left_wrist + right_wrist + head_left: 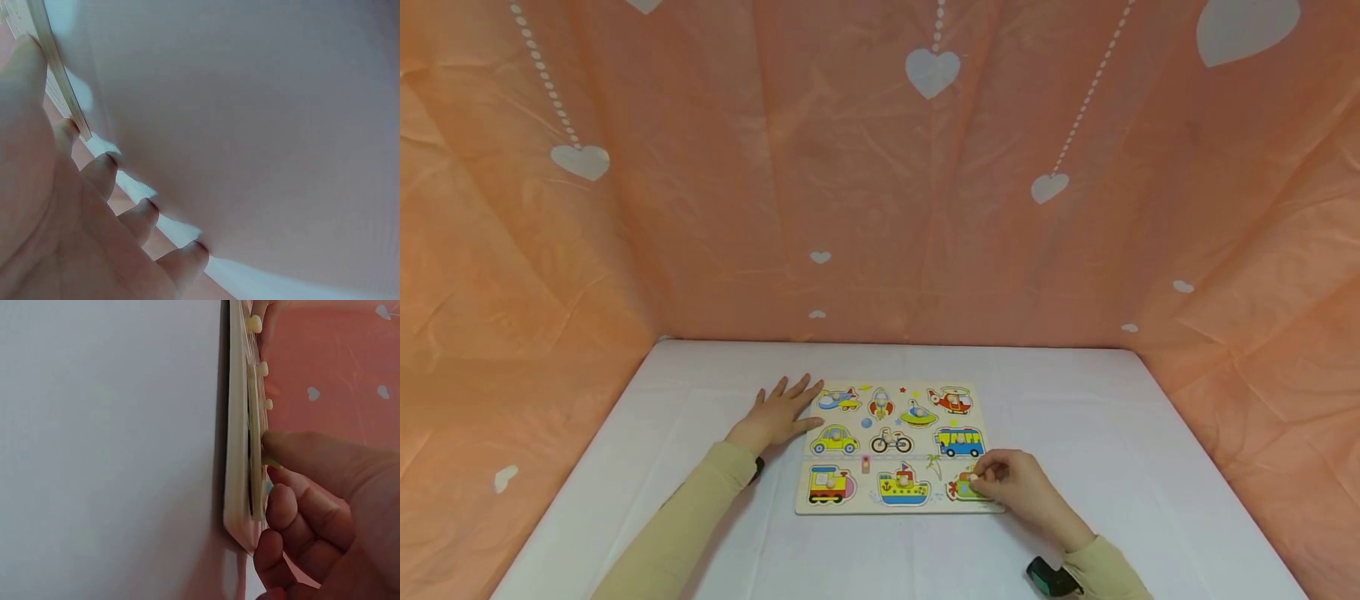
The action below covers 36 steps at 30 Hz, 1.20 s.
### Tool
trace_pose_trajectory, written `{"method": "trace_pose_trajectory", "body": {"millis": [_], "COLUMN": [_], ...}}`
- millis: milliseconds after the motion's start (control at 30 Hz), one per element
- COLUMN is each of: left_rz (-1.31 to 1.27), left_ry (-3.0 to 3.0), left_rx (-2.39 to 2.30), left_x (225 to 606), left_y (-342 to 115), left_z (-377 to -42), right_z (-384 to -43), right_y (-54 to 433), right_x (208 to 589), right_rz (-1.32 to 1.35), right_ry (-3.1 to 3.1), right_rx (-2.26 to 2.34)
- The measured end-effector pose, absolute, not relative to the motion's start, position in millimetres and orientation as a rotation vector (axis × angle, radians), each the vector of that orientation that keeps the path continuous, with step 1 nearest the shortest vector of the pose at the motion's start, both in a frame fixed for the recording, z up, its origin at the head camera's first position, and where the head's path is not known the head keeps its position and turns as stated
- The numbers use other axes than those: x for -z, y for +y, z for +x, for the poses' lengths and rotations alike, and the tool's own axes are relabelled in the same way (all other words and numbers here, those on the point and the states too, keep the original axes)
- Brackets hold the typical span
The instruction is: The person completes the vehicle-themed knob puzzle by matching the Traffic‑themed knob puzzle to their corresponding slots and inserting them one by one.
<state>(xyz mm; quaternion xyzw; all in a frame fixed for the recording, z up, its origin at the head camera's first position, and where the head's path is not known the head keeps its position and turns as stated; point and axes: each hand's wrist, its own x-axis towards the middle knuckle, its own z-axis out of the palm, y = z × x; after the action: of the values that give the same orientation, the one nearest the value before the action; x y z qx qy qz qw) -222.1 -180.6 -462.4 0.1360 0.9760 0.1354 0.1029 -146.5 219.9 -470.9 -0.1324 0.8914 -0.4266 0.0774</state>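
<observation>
A wooden knob puzzle board (pixel 867 490) with vehicle pieces lies flat on the table. My left hand (pixel 772 419) spreads its fingers at the board's upper left; its thumb and index fingertip touch the edge, the other fingertips reach onto the cloth. At the lower right corner my right hand (pixel 1018 483) pinches the knob of a green submarine puzzle piece (pixel 958 490) between thumb and index finger. In the right wrist view this piece (pixel 255 444) stands slightly proud of the board's surface, over its corner. The right hand partly hides it in the head view.
Other pieces sit in the board, among them a bus (pixel 960 442), a ship (pixel 904 487), a train (pixel 831 485) and a bicycle (pixel 891 441). White cloth covers the table (pixel 865 558). An orange curtain (pixel 880 208) with white hearts encloses the back and sides.
</observation>
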Motion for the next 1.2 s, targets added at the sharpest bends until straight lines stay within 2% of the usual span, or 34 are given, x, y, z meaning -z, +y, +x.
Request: {"method": "trace_pose_trajectory", "body": {"millis": [833, 1200], "left_rz": [0.405, 0.406], "left_ry": [2.877, 2.870], "left_rx": [-0.419, -0.415], "left_x": [457, 456], "left_y": [-180, -179], "left_z": [-219, -218], "right_z": [-147, -153], "right_y": [220, 232], "right_x": [471, 468], "right_rz": [-0.413, -0.564], "right_ry": [2.635, 2.532], "right_rx": [1.250, 1.253]}}
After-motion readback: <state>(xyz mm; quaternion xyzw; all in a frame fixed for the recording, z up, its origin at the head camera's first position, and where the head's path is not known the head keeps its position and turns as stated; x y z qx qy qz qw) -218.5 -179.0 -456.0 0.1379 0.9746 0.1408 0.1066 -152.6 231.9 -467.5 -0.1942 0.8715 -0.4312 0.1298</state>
